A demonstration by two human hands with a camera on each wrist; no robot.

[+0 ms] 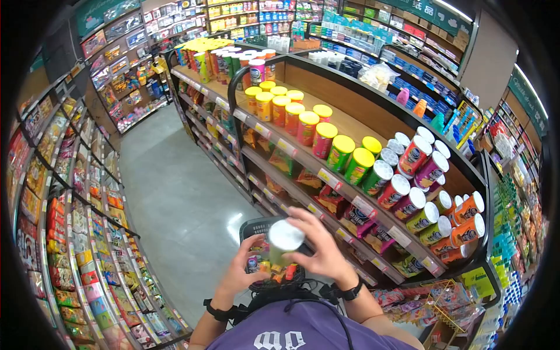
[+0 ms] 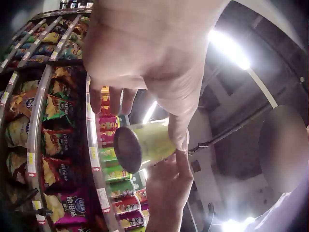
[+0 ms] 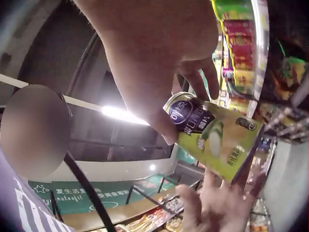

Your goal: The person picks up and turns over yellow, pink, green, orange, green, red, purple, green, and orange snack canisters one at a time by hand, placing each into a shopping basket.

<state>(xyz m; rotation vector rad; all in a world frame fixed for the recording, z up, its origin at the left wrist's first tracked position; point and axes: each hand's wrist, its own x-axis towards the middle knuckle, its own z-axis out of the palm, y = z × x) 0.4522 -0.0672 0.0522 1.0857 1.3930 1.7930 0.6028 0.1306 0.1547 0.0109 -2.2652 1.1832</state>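
Note:
A yellow-green chip can (image 1: 279, 255) with a white lid stands between my two hands, above a dark shopping basket (image 1: 252, 226). My right hand (image 1: 324, 252) holds it near the lid end, thumb against its side and fingers reaching round the far side. In the right wrist view the label of the can (image 3: 219, 137) shows a cucumber picture. My left hand (image 1: 238, 271) is spread on the other side, its fingers (image 3: 212, 189) close by the can's lower end. The can's dark base (image 2: 128, 150) shows in the left wrist view.
Chip cans with yellow lids (image 1: 309, 125) and white lids (image 1: 417, 157) line the shelf on my right, above bagged snacks (image 1: 357, 219). Snack racks (image 1: 64, 256) run along my left. A grey aisle floor (image 1: 157, 175) lies between. Small colourful packages (image 1: 286, 272) sit in the basket.

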